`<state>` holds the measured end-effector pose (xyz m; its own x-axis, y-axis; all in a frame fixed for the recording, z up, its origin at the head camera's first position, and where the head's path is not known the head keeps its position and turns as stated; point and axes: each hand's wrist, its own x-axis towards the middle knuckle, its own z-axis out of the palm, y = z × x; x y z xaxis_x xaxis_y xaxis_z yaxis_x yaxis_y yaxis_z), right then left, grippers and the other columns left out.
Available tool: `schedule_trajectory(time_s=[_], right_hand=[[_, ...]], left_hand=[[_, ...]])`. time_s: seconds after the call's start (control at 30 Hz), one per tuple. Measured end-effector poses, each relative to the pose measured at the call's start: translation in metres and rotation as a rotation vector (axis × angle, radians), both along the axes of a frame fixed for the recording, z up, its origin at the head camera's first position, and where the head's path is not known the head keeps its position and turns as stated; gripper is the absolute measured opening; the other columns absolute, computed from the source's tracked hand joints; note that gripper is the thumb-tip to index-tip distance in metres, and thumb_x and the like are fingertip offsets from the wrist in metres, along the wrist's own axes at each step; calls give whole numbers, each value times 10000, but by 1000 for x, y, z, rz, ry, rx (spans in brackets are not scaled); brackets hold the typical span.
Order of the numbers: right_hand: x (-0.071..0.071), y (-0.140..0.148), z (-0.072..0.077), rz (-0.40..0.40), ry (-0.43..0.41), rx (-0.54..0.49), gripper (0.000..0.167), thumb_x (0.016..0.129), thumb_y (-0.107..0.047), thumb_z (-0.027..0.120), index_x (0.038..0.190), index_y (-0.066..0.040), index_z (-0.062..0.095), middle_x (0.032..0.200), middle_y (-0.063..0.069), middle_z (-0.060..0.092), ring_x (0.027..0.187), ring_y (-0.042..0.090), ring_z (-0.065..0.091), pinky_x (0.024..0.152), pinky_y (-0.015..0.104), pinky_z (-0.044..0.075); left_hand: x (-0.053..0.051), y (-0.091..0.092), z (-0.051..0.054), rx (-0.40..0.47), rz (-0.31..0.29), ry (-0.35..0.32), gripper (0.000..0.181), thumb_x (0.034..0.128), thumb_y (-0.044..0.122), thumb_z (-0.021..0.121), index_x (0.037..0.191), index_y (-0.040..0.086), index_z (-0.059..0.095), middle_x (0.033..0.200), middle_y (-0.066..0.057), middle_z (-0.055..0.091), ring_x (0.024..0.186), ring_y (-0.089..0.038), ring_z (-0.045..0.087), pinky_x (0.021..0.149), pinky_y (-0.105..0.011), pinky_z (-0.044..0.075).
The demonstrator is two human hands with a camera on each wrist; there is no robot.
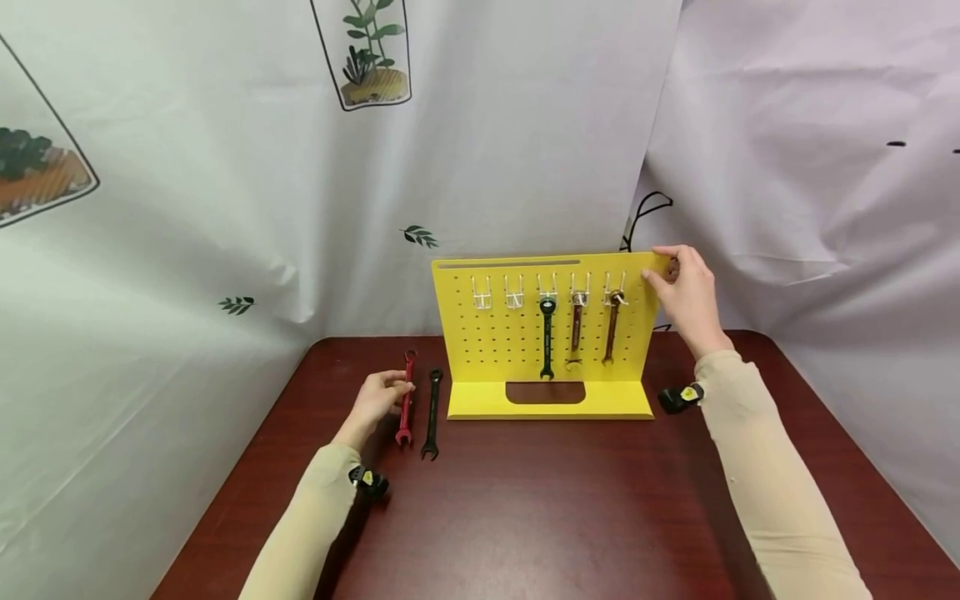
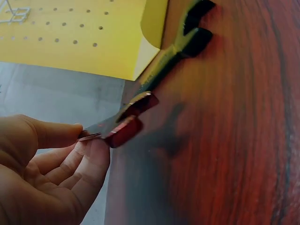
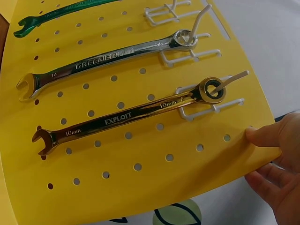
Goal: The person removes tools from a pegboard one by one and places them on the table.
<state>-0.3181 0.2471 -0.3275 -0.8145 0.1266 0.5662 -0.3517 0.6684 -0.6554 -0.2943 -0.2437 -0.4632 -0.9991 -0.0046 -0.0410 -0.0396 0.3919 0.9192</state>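
My left hand (image 1: 377,397) pinches a red combination wrench (image 1: 406,402) between thumb and fingers at the table's left. In the left wrist view, the open end of this wrench stands off the tabletop, its shadow apart from it. Right beside it lies a dark wrench (image 1: 432,417). My right hand (image 1: 690,293) grips the upper right edge of a yellow pegboard (image 1: 495,340), thumb on the front face. Three wrenches hang on its white hooks: a green one (image 1: 547,337), a silver one (image 3: 110,61) marked 14, and a gold one (image 3: 122,115) marked 10mm.
Two white hooks (image 1: 482,298) at the pegboard's left hold nothing. The board stands on its yellow base (image 1: 480,404) toward the back of the dark red table (image 1: 555,500). Behind it hangs a pale printed cloth (image 1: 525,150).
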Motion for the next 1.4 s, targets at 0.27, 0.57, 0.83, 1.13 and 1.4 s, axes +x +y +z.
schedule_trajectory(time_s=[0.27,0.57,0.83,1.13,1.4], right_hand=[[1,-2,0,2,-15,-1,397,981,-87,661,1350,14,550,1231,219,527,1079,367,570,872,481,514],[2,-1,0,-6,-14,-5,394,978,-82,665,1343,17,554,1220,219,528,1069,365,567,875,476,508],[1,-1,1,-14,-12,-9,396,977,-90,670,1342,12,557,1223,213,531,1074,362,568,880,480,511],[0,0,0,-7,-17,-16,397,977,-99,672,1343,7,560,1223,213,529,1076,362,572,883,477,513],[0,0,1,-5,-10,-11,399,977,-105,674,1344,5,564,1227,212,533,1090,361,579,885,486,520]], left_hand=[[-1,-2,-11,-87,3,-27,386,985,49,606,1335,-111,569,1065,-225,714,788,-202,677,672,-389,613],[-1,-1,-13,-117,-9,-35,392,981,58,613,1329,-117,569,1115,-256,690,888,-284,687,690,-403,616],[-3,3,-11,-137,11,-34,352,961,50,642,1273,-110,616,1046,-225,709,846,-267,691,675,-402,617],[-3,9,-12,-189,34,-23,309,931,32,680,1203,-114,655,974,-208,718,743,-237,694,625,-392,616],[-3,12,-7,-235,45,-37,303,922,33,692,1185,-116,660,990,-230,705,747,-255,692,613,-379,615]])
